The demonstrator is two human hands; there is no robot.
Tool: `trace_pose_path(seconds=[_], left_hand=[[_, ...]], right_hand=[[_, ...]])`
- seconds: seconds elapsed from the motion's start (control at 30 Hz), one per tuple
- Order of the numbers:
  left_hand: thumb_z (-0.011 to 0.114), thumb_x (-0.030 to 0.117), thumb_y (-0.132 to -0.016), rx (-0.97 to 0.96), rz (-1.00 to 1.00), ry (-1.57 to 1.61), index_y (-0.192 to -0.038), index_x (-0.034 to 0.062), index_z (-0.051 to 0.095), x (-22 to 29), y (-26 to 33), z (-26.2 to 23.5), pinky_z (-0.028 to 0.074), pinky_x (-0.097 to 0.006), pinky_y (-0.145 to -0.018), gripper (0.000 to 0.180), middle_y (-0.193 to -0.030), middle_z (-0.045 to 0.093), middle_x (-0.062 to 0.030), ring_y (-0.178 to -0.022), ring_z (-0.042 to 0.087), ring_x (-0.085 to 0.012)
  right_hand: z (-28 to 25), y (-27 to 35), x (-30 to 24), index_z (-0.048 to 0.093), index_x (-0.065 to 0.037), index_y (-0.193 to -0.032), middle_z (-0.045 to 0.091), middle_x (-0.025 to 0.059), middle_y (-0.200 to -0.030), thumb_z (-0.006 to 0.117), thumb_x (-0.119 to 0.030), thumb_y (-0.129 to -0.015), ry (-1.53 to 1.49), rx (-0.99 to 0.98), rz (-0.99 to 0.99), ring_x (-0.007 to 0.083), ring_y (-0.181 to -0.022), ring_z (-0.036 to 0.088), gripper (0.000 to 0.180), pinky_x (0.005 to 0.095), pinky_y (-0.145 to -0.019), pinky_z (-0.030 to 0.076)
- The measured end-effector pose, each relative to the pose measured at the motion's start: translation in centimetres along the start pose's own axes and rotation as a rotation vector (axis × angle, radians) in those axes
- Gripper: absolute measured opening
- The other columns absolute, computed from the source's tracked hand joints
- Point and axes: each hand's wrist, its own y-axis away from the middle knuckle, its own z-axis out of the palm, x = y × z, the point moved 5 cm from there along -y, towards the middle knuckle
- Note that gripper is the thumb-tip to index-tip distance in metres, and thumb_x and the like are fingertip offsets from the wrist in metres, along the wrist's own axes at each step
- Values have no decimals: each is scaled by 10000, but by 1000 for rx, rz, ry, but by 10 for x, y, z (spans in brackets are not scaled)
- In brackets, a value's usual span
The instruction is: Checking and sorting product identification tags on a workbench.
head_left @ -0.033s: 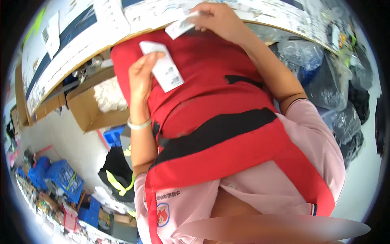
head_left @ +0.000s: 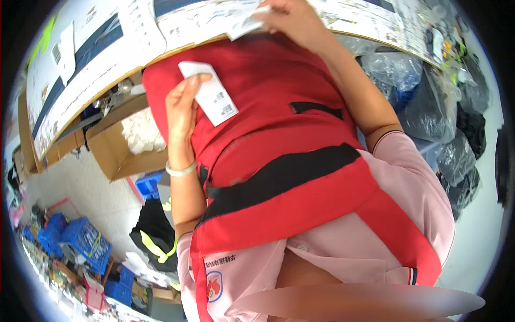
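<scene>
In my left hand [head_left: 181,107] is a long white printed card [head_left: 217,102], pinched between thumb and fingers over the red apron [head_left: 257,91] on my lap. Small dark printed blocks show at the card's lower end. My right hand [head_left: 295,22] is at the near edge of the worktable [head_left: 188,27], closed on a smaller white slip [head_left: 245,26]. That slip overlaps the table edge, and its far end is hidden by my fingers and the bright surface.
Under the table at left stands a cardboard box [head_left: 110,155] holding crumpled white material [head_left: 142,131]. Blue crates [head_left: 88,244] and a black garment with yellow trim [head_left: 155,231] lie lower left. Filled plastic bags [head_left: 429,107] crowd the right side.
My right hand has moved away from me with the slip, up to the table edge. My left hand has shifted slightly left and nearer, still pinching the card.
</scene>
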Motion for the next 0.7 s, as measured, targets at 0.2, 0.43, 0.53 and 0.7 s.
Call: trace_pose_path(seconds=[0.2, 0.43, 0.53, 0.7], left_hand=[[580, 151, -929, -171, -18, 83, -1142, -46, 613, 14, 7, 17, 453, -208, -553, 292, -788, 636, -35, -627, 562, -67], [642, 28, -862, -18, -57, -93, -1139, 4, 634, 8, 12, 10, 384, -204, -475, 278, -669, 589, -11, -511, 511, -79], [622, 26, -880, 7, -16, -38, -1123, -8, 640, 11, 7, 16, 421, -202, -531, 245, -778, 639, -44, -571, 537, -86], [642, 29, -870, 79, 17, 114, -1118, -10, 647, 16, 6, 26, 439, -189, -558, 252, -805, 657, -38, -602, 549, -64]], right_hand=[[-128, 9, 1, 617, -13, -999, 589, 22, -755, 636, -91, -837, 657, 523, 48, 78, -642, 527, 181, 241, -580, 452], [21, 30, -19, 676, -39, -961, 666, 48, -822, 658, -248, -870, 319, -141, 9, 99, -792, 596, 229, 262, -750, 470], [84, 44, -13, 685, -15, -856, 623, 53, -686, 663, -311, -862, 192, -594, 75, 103, -599, 545, 297, 266, -600, 450], [97, 47, -1, 660, 3, -850, 605, 42, -670, 647, -267, -870, 22, -538, 238, 103, -578, 549, 271, 239, -583, 459]])
